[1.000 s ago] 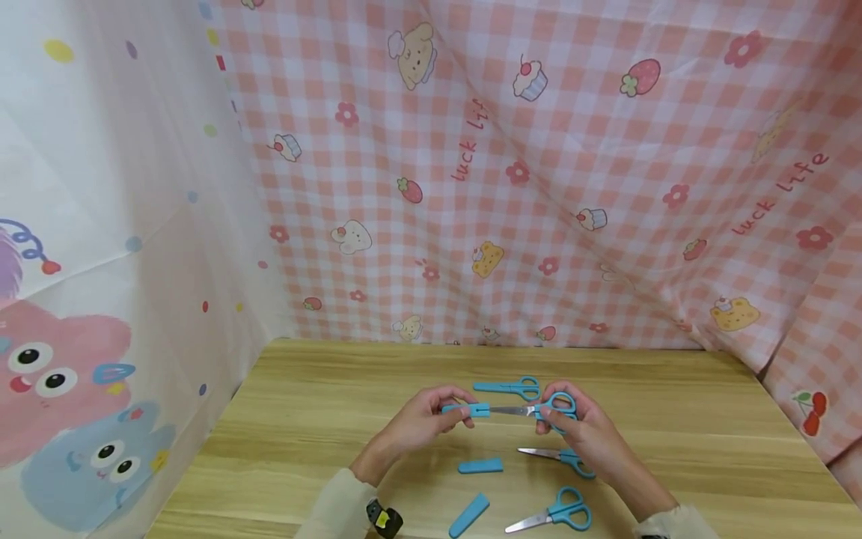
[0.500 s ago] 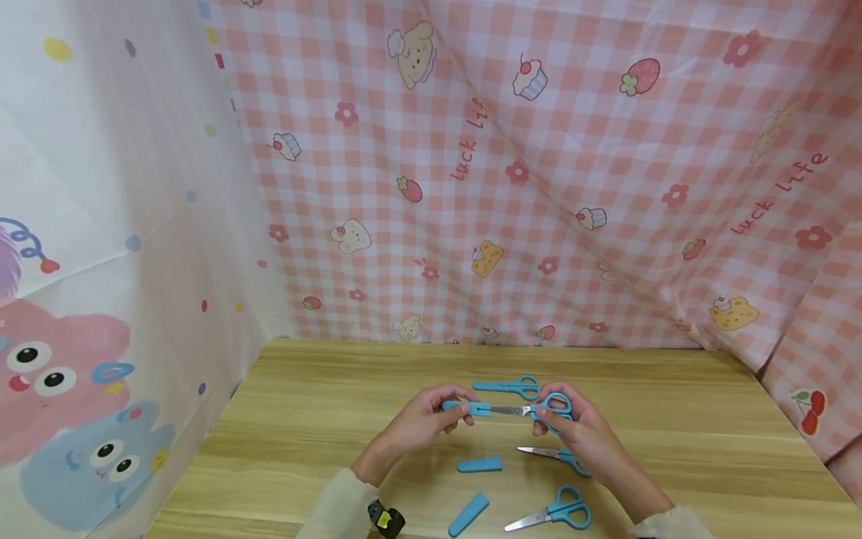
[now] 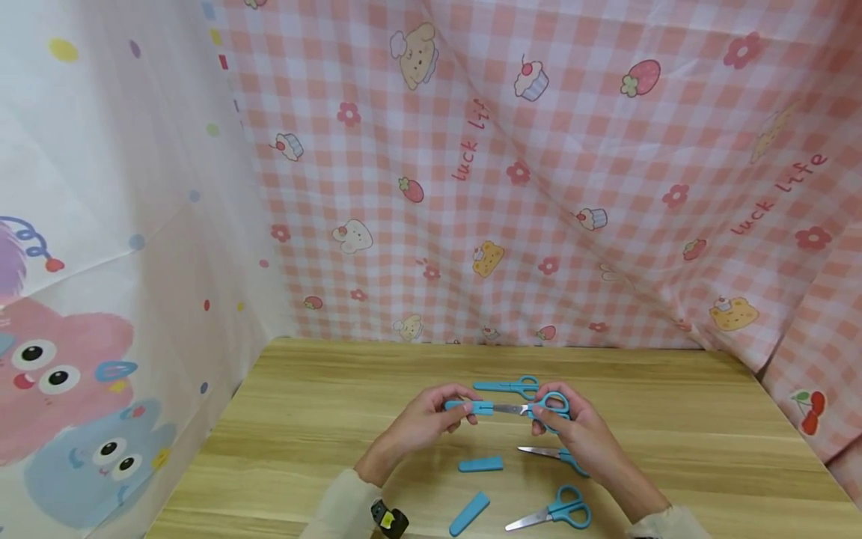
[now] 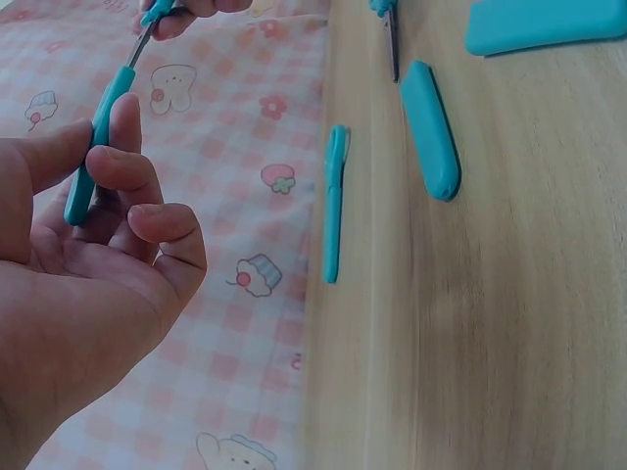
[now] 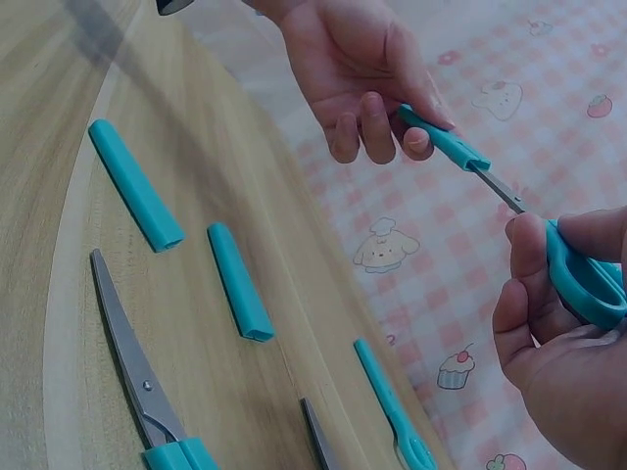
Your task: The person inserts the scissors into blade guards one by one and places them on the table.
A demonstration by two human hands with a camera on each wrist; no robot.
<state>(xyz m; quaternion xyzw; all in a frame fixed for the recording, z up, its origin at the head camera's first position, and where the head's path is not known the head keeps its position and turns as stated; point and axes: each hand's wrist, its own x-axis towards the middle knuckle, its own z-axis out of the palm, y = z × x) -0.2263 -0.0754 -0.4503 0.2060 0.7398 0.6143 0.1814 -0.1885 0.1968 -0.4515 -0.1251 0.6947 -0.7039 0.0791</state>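
Observation:
Between thumb and fingers my left hand (image 3: 420,419) pinches a blue blade cover (image 4: 110,103) above the table. My right hand (image 3: 582,427) grips the blue handles of a pair of scissors (image 5: 586,284). The blade tips sit inside the cover's mouth, while the rest of the metal shows between the two hands. Behind them on the table lies another pair of scissors (image 3: 505,387) with its cover on. Nearer, two bare-bladed pairs lie on the right, the far scissors (image 3: 542,452) partly hidden by my right hand and the near scissors (image 3: 548,515) in full view.
Two loose blue covers, the far cover (image 3: 481,465) and the near cover (image 3: 469,513), lie left of the bare scissors. The wooden table (image 3: 303,449) ends at a pink checked cloth (image 3: 431,224) behind, with a white printed cloth (image 3: 168,224) on the left.
The right hand has moved slightly left with the scissors, and the blades have slid further into the cover. Less metal shows now. The things on the table have not moved.

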